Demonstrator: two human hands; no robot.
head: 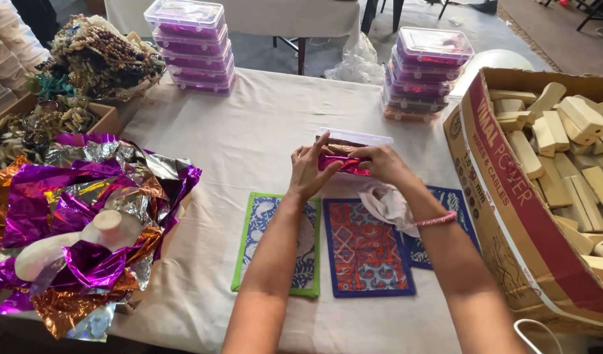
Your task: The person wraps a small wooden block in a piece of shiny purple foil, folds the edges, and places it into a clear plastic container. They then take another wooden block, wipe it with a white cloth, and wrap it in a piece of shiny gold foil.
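Seen from the head camera, looking down, two bare hands are meeting over a table (pixel 249 131) covered in pale cloth. The left hand (pixel 308 172) and the right hand (pixel 380 164) are both closing their fingers around a small item wrapped in shiny magenta foil (pixel 344 164), holding it between them just above an open clear plastic box (pixel 354 139). The right wrist is wearing a pink bangle (pixel 436 219).

Directly beneath the grip, three patterned fabric mats are lying side by side: a green-edged blue one (pixel 275 246) under the left forearm, a red-and-blue one (pixel 364 252) in the middle, and a dark blue one (pixel 446 196) partly hidden by the right arm. A crumpled white cloth (pixel 387 203) is resting just under the right hand.

Well off to the left of the grip, a heap of purple, silver and gold foil sheets (pixel 85 216) is spreading out (a pale wooden piece (pixel 72 242) is lying on it). To the right, a cardboard carton (pixel 511 216) is holding many pale wooden blocks (pixel 564 151). Beyond the hands, two stacks of lidded plastic boxes (pixel 190 42) (pixel 426 72) are standing.
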